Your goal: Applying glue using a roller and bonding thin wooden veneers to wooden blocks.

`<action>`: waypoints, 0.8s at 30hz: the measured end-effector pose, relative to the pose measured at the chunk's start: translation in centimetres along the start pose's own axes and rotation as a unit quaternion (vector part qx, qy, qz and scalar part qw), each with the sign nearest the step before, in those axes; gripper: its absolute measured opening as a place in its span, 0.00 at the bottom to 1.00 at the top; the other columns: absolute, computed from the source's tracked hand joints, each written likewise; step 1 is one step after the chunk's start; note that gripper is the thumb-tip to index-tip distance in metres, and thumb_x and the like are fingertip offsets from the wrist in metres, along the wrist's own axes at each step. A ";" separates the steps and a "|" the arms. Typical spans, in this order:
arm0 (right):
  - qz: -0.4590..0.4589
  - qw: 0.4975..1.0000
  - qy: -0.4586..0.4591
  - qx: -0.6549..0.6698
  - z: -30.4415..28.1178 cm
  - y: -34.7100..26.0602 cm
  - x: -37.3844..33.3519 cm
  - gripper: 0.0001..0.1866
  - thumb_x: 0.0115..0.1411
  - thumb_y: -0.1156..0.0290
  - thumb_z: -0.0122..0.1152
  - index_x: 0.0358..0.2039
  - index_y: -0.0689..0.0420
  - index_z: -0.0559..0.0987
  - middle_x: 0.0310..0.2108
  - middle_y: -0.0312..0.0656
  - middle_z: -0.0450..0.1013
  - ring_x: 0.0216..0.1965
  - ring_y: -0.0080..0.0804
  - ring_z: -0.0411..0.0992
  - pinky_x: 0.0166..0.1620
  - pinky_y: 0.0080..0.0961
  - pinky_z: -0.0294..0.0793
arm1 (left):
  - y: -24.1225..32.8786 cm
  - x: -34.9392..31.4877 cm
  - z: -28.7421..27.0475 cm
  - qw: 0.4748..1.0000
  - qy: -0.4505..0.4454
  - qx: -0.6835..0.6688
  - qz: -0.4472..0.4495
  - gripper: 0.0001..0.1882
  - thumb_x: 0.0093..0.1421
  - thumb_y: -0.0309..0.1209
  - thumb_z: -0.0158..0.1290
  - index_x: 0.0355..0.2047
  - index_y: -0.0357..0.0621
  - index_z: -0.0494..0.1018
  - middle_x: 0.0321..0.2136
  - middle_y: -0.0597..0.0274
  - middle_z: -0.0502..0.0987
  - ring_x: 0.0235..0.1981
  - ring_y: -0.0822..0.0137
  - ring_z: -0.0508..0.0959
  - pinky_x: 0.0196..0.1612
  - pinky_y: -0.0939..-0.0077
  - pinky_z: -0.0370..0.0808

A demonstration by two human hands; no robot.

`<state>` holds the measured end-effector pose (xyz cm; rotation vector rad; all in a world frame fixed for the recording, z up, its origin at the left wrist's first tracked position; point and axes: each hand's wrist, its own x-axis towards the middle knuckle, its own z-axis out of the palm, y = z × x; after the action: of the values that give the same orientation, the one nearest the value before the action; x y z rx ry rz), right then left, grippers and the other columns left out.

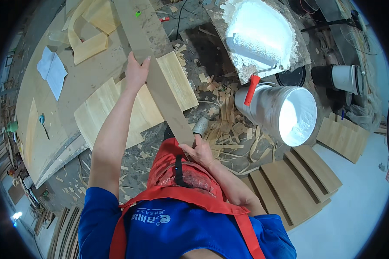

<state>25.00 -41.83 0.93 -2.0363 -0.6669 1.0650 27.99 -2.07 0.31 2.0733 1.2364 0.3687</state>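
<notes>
A long, narrow grey-brown board (163,95) runs from the far edge of the view down to my lap. My left hand (137,74) is closed over it partway along, with the thumb on its upper face. Nearer to me, my right hand (199,152) grips the board's near end above my red apron, thumb on top. Beneath the board lie pale wood panels (177,80), which jut out on both sides of it. The fingers under the board are hidden.
On the right, a board smeared with white paste (263,30) bears a roller with a red handle (251,90). Beside it is a white bucket (263,108). Stacked wood panels (285,185) lie lower right; wood scraps (233,125) litter the floor. A work table (43,116) fills the left.
</notes>
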 end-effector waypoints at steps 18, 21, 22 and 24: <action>-0.007 1.000 -0.001 -0.020 0.0 -0.6 -0.1 0.41 0.62 0.37 0.68 0.49 0.69 0.73 0.32 0.65 0.81 0.37 0.63 0.82 0.40 0.50 0.82 | -2.6 1.5 0.9 1.000 -0.005 -0.018 0.025 0.46 0.66 0.47 0.61 0.71 0.27 0.55 0.60 0.33 0.76 0.62 0.41 0.76 0.64 0.54 0.72; -0.001 1.000 -0.002 -0.028 0.0 -0.7 -0.1 0.41 0.62 0.36 0.67 0.49 0.69 0.73 0.32 0.65 0.81 0.37 0.63 0.82 0.40 0.50 0.82 | -2.3 1.4 1.1 1.000 -0.010 -0.015 0.024 0.46 0.66 0.47 0.61 0.71 0.27 0.55 0.60 0.33 0.76 0.62 0.41 0.76 0.64 0.54 0.72; 0.001 0.999 -0.004 -0.032 0.0 -0.8 -0.1 0.41 0.62 0.36 0.67 0.49 0.69 0.73 0.32 0.65 0.81 0.37 0.63 0.82 0.40 0.50 0.82 | -2.3 1.1 1.2 1.000 -0.010 -0.018 0.022 0.46 0.66 0.47 0.61 0.71 0.27 0.55 0.59 0.33 0.76 0.62 0.41 0.77 0.64 0.53 0.72; 0.002 1.000 -0.005 -0.030 0.0 -0.6 0.0 0.41 0.62 0.36 0.67 0.49 0.69 0.73 0.32 0.65 0.81 0.36 0.63 0.82 0.40 0.50 0.82 | -1.8 0.8 1.0 1.000 -0.008 -0.023 0.019 0.46 0.66 0.48 0.61 0.71 0.28 0.55 0.59 0.33 0.76 0.61 0.40 0.77 0.63 0.53 0.72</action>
<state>24.88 -41.47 1.43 -2.0860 -0.7076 1.0706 27.71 -1.24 -1.71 2.0601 1.1704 0.3940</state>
